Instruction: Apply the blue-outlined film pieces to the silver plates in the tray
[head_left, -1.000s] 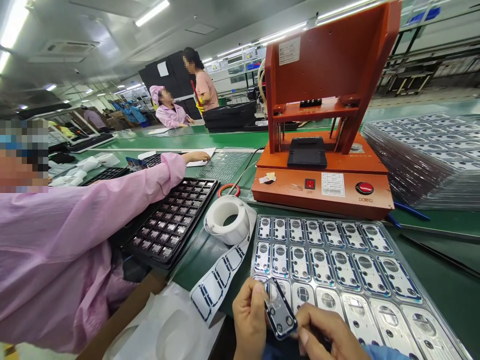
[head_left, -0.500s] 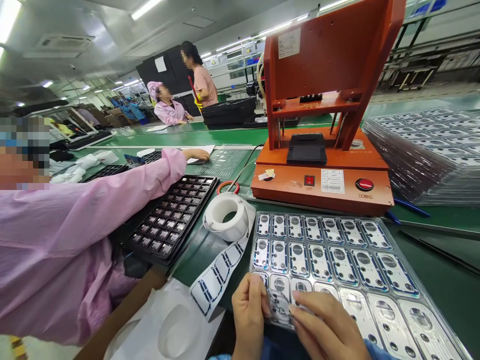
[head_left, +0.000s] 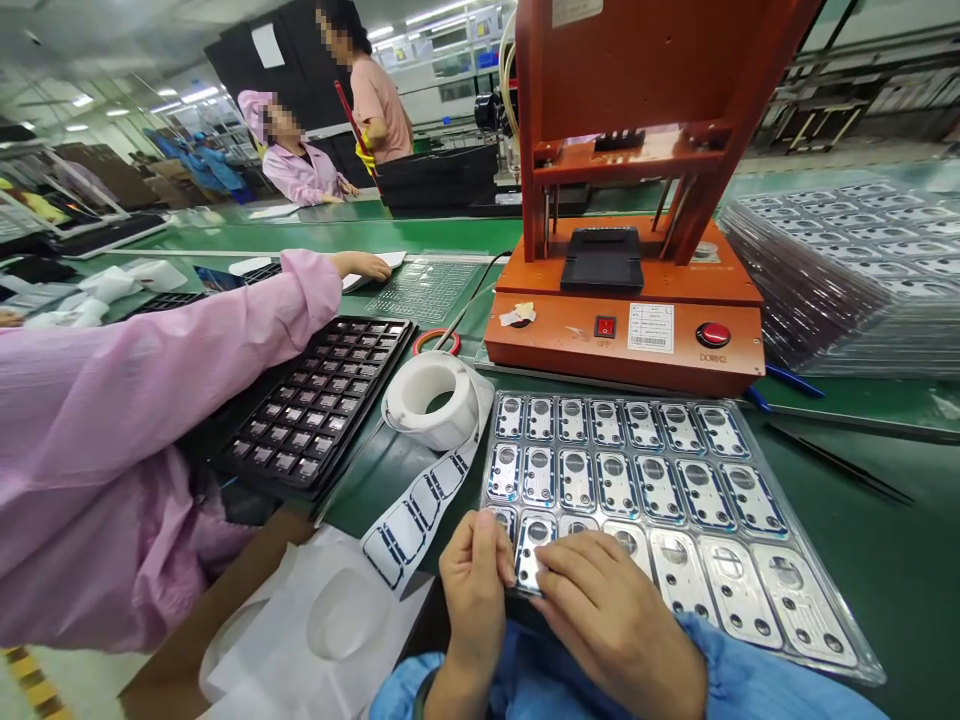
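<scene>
A small silvery metal plate (head_left: 535, 548) with a dark-and-blue outline and round holes is between my hands, over the near row of a clear plastic tray (head_left: 829, 590). My left hand (head_left: 477, 570) is closed, thumb and forefinger pinched at the plate's left edge. From the right, the bent fingers of my right hand (head_left: 611, 605) press on the plate's right side and cover its neighbours in part. Whether the plate rests fully in its pocket I cannot tell. Matching plates fill the tray's rows; those at the near right show no blue outline.
Left of the tray stand a white roll (head_left: 431, 400) and its strip of dark frame-shaped stickers (head_left: 420, 510). An orange press (head_left: 577, 335) stands behind. Stacked trays (head_left: 832, 280) and tweezers (head_left: 836, 460) lie right. A co-worker's pink sleeve (head_left: 187, 370) reaches over a black tray (head_left: 319, 405).
The plate, tilted and glinting between my fingers before, now lies flatter in line with the row. My view has shifted down and right. The co-worker's arm stays stretched out.
</scene>
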